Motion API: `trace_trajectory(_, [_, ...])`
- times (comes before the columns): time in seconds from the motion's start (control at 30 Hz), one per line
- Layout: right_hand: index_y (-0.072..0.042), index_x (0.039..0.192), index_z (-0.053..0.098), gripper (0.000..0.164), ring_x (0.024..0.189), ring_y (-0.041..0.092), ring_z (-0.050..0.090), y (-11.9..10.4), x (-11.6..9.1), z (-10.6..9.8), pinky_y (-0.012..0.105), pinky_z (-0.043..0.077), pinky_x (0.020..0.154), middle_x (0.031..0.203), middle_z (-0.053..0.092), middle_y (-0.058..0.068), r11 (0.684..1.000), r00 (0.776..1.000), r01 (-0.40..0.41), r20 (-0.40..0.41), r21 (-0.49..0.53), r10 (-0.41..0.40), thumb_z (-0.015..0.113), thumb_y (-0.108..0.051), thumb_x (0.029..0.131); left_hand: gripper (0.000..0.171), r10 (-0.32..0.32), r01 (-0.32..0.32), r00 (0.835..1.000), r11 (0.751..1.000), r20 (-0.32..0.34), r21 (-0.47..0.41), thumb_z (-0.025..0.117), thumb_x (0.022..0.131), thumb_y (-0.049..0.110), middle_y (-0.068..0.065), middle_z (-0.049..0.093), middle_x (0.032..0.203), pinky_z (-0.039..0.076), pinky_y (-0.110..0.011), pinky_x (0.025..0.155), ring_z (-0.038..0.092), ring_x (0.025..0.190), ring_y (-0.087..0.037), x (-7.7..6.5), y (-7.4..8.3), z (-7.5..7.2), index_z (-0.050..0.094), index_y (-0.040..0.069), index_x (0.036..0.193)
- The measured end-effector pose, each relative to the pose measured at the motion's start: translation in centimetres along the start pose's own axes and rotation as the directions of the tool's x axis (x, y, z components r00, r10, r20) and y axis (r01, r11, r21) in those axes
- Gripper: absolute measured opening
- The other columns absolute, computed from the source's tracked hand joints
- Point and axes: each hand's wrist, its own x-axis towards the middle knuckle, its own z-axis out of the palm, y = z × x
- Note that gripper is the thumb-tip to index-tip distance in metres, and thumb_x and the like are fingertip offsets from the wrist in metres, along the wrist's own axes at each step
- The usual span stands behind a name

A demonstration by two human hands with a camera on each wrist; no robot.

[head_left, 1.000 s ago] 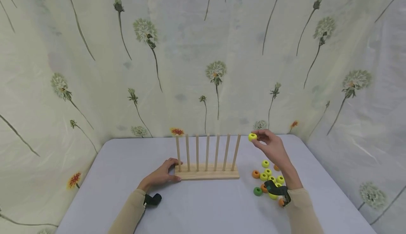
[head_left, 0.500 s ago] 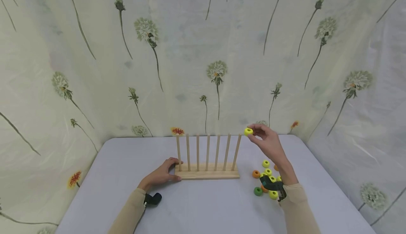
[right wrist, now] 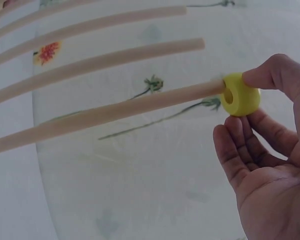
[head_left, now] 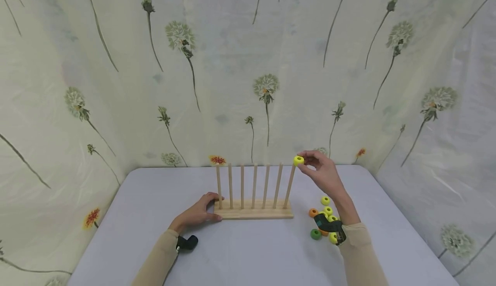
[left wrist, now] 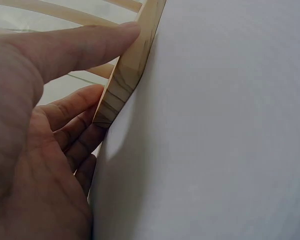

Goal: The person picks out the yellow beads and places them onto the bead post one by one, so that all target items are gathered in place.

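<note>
A wooden rack with a row of upright pegs stands on the table. My left hand grips the left end of its base; in the left wrist view the thumb lies along one face of the board, with fingers at the other side. A yellow bead is pinched between thumb and fingers of my right hand. It is at the top of the rightmost peg. Close up, the peg's tip meets the bead beside its hole; whether it has entered cannot be told. The pegs carry no beads.
Loose beads lie right of the rack, partly hidden by the right wrist's camera: several yellow beads, an orange bead and a green bead. A flower-printed curtain rises behind the white table.
My right hand has carried the yellow bead leftward and slightly up, from beside the rack to the rightmost peg's top. The left hand has kept its grip on the base.
</note>
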Motion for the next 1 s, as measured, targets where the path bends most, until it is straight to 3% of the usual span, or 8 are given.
trace_trajectory(0.37, [0.004, 0.121, 0.057, 0.034, 0.102, 0.020, 0.057, 0.00, 0.23, 0.29, 0.010, 0.047, 0.086, 0.118, 0.058, 0.016, 1.000, 1.000, 0.003, 0.011, -0.008, -0.003, 0.067, -0.006, 0.090, 0.057, 0.004, -0.004, 1.000, 1.000, -0.004, 0.007, 0.081, 0.077, 0.033, -0.007, 0.041, 0.143, 0.022, -0.055, 0.116, 0.029, 0.141, -0.031, 0.06, 0.06, -0.07, 0.053, 0.020, 0.125])
trace_trajectory(0.53, [0.004, 0.121, 0.057, 0.035, 0.102, 0.024, 0.057, -0.23, 0.33, 0.37, 0.016, 0.049, 0.087, 0.119, 0.058, 0.017, 1.000, 1.000, -0.004, 0.017, -0.011, 0.005, 0.067, -0.007, 0.090, 0.059, -0.010, 0.010, 1.000, 1.000, 0.000, 0.005, 0.081, 0.076, 0.034, -0.007, 0.040, 0.143, 0.021, -0.054, 0.116, 0.029, 0.141, -0.030, 0.09, 0.04, -0.08, 0.052, 0.021, 0.125])
trace_trajectory(0.63, [0.004, 0.121, 0.057, 0.034, 0.102, 0.025, 0.057, -0.37, 0.41, 0.41, 0.026, 0.051, 0.089, 0.119, 0.059, 0.017, 1.000, 1.000, -0.008, 0.021, -0.022, 0.009, 0.067, -0.007, 0.090, 0.059, -0.009, 0.009, 1.000, 1.000, 0.003, 0.001, 0.082, 0.075, 0.035, -0.006, 0.041, 0.143, 0.021, -0.054, 0.117, 0.028, 0.141, -0.030, 0.11, 0.02, -0.08, 0.053, 0.022, 0.125])
trace_trajectory(0.77, [0.004, 0.121, 0.057, 0.034, 0.102, 0.025, 0.057, -0.30, 0.49, 0.46, 0.024, 0.051, 0.088, 0.118, 0.059, 0.016, 1.000, 1.000, -0.011, 0.027, -0.018, 0.011, 0.067, -0.008, 0.090, 0.058, -0.001, 0.001, 1.000, 1.000, 0.002, -0.001, 0.081, 0.077, 0.033, -0.007, 0.041, 0.142, 0.021, -0.055, 0.116, 0.029, 0.141, -0.030, 0.04, 0.17, -0.12, 0.053, 0.020, 0.126])
trace_trajectory(0.87, [0.004, 0.120, 0.057, 0.034, 0.102, 0.024, 0.057, -0.10, 0.42, 0.56, 0.012, 0.048, 0.084, 0.118, 0.059, 0.016, 1.000, 0.999, -0.017, 0.032, -0.008, 0.018, 0.067, -0.008, 0.090, 0.057, 0.003, -0.003, 1.000, 1.000, -0.006, -0.008, 0.081, 0.077, 0.028, -0.007, 0.042, 0.142, 0.022, -0.055, 0.116, 0.030, 0.140, -0.030, -0.08, 0.36, -0.13, 0.053, 0.018, 0.126])
trace_trajectory(1.0, [0.004, 0.120, 0.057, 0.034, 0.100, 0.021, 0.057, 0.14, 0.17, 0.72, 0.008, 0.046, 0.082, 0.118, 0.059, 0.016, 0.999, 0.998, -0.040, 0.038, -0.004, 0.040, 0.068, -0.008, 0.089, 0.057, 0.007, -0.008, 1.000, 0.999, -0.012, -0.031, 0.081, 0.077, 0.023, -0.007, 0.042, 0.142, 0.021, -0.056, 0.115, 0.030, 0.140, -0.031, -0.16, 0.36, -0.04, 0.053, 0.017, 0.127])
